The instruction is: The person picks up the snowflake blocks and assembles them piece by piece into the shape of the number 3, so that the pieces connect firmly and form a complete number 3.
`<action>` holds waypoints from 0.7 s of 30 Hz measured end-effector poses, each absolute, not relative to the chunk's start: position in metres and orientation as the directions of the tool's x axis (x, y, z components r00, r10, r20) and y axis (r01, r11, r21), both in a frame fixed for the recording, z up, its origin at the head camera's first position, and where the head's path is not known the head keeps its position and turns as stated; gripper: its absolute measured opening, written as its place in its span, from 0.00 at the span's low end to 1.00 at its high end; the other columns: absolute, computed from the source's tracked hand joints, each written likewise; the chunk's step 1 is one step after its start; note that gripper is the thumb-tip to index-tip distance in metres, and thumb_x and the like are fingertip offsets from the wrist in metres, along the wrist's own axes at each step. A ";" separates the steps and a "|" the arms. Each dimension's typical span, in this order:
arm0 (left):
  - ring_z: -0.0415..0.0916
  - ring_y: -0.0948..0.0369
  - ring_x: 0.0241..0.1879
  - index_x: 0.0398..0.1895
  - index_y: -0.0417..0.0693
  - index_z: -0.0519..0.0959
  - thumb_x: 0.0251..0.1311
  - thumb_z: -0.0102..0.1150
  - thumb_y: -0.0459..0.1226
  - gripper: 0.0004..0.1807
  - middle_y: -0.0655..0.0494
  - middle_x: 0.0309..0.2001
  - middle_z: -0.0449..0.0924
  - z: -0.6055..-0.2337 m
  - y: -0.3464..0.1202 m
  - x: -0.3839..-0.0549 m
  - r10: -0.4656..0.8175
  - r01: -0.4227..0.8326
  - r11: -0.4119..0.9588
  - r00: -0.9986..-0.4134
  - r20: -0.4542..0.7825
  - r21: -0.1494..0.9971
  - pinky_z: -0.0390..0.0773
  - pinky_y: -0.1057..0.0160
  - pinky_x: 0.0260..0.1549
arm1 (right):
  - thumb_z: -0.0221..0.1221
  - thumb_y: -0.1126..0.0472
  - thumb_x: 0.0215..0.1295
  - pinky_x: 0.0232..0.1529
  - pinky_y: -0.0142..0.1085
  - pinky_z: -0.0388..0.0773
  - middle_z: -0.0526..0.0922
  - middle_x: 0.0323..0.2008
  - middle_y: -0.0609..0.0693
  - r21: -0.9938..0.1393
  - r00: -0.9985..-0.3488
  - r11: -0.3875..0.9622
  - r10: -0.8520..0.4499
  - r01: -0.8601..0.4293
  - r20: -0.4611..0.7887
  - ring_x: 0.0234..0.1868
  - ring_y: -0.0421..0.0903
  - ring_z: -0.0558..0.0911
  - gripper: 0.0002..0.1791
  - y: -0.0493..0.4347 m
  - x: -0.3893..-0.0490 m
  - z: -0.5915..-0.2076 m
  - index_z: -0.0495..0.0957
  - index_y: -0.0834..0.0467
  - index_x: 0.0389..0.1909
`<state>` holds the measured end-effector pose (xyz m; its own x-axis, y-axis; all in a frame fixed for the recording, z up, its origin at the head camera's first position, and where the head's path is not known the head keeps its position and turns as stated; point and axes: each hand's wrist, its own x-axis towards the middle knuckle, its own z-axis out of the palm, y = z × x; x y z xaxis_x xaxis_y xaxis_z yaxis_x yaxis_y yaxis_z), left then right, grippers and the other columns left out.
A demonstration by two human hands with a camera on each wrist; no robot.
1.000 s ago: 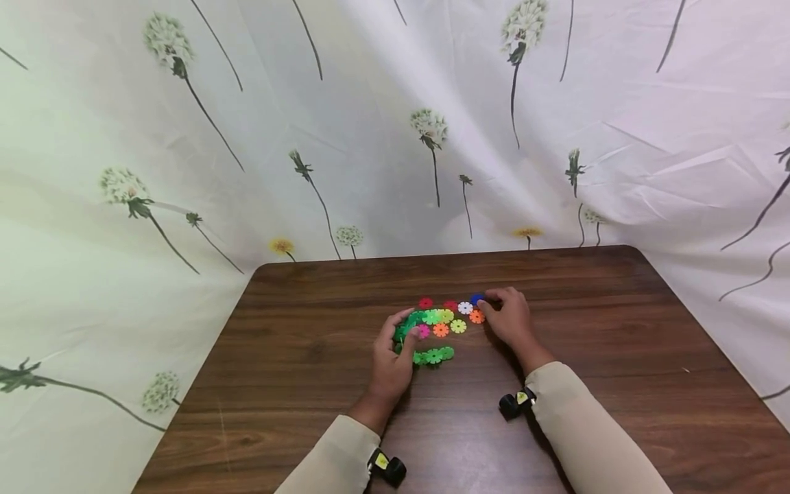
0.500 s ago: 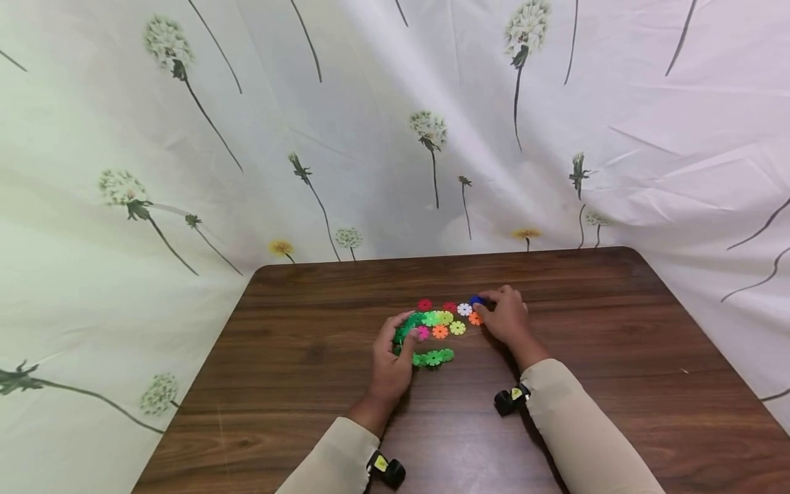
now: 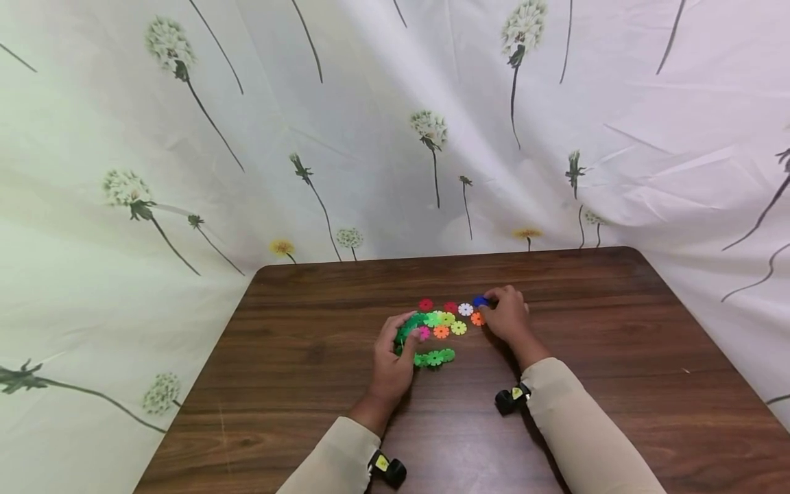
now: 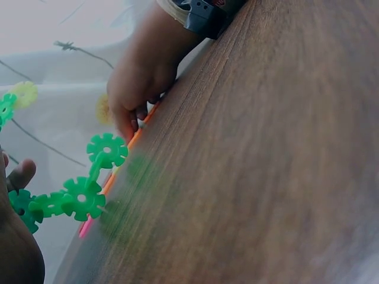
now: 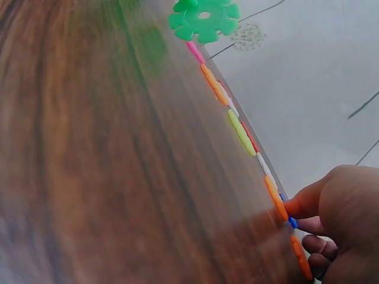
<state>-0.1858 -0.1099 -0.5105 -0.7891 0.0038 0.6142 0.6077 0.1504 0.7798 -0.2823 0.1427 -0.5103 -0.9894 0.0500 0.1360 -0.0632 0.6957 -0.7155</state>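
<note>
In the head view my left hand (image 3: 393, 360) curves round a bent chain of linked green snowflake discs (image 3: 435, 357), gripping its left side and hiding part of it. The chain's far end runs into light green and yellow discs. The left wrist view shows the green discs (image 4: 83, 198) standing over the table beside my left hand (image 4: 18, 236). My right hand (image 3: 509, 318) pinches a blue snowflake disc (image 3: 481, 300) at the tabletop with thumb and finger. In the right wrist view most of this blue disc (image 5: 292, 222) is hidden by the fingertips.
Loose snowflake discs lie flat between the hands: red (image 3: 426, 304), white (image 3: 465, 309), orange (image 3: 441, 331), yellow (image 3: 459, 328) and pink (image 3: 424, 333). One more orange disc (image 3: 477, 318) is close to my right thumb. Behind the wooden table (image 3: 308, 295) hangs a dandelion-print cloth (image 3: 370, 137).
The blue disc has shifted slightly right, away from the white one, with my right fingers on it. My left hand and the green chain stay in place.
</note>
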 end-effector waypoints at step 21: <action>0.81 0.57 0.61 0.68 0.37 0.79 0.78 0.60 0.29 0.18 0.44 0.59 0.82 -0.508 -0.111 -0.184 0.018 0.608 0.181 -0.788 0.615 0.773 0.79 0.70 0.64 | 0.68 0.67 0.73 0.42 0.31 0.74 0.83 0.38 0.54 -0.926 -0.973 0.373 0.188 -0.053 0.131 0.40 0.45 0.77 0.07 0.137 -0.280 -0.505 0.84 0.65 0.46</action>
